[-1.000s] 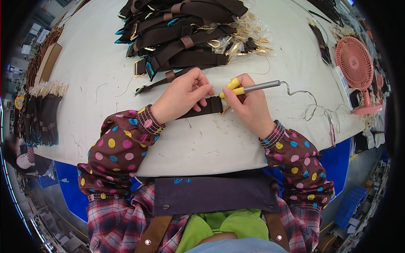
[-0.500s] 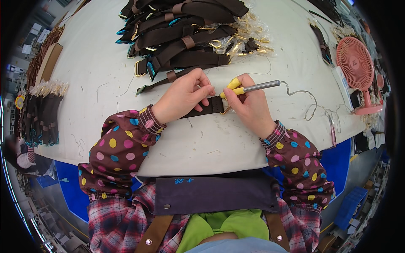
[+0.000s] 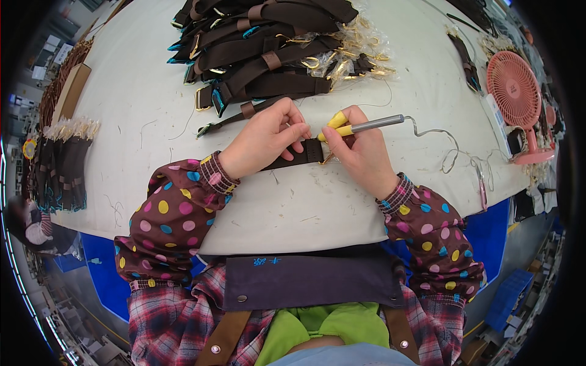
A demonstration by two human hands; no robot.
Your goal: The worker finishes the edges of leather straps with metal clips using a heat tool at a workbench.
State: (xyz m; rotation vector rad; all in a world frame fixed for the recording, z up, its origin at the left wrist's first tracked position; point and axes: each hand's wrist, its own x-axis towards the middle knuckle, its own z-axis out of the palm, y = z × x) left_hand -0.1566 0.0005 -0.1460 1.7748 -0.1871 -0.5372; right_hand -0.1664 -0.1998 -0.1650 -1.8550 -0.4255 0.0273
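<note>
Barely anything has moved since 0.5 s ago: from my distant seat I see only the grey end of the tool (image 3: pixel 377 124) dip a touch to the left, while the 2 hands and the strap (image 3: pixel 298 158) look unchanged.

The strap lies on the table (image 3: pixel 293 210), between the hands, with its end just short of the right hand (image 3: pixel 360 149) and a gold buckle (image 3: pixel 329 160) at that end, partly hidden by the fingers. The right hand is closed pen-fashion around the tool, whose yellow tip comes down close to the strap's upper edge; whether it touches, I cannot tell. The left hand (image 3: pixel 271 134) has its thumb and forefinger drawn nearly together above the strap, lower fingers over the webbing. I cannot tell whether a thread sits in that pinch.

My main worry is the gap between the tip and the left fingertips. They are near enough that a slip of the right hand could carry the tip into skin. I cannot see whether it is hot; if so, lingering could scorch the webbing.

The cord (image 3: pixel 427 133) trails off to the right, and a snag there could pull the tool off line. The left hand's hold on the strap looks light, so I judge a sideways push could skew it, or the buckle could catch a finger.
</note>
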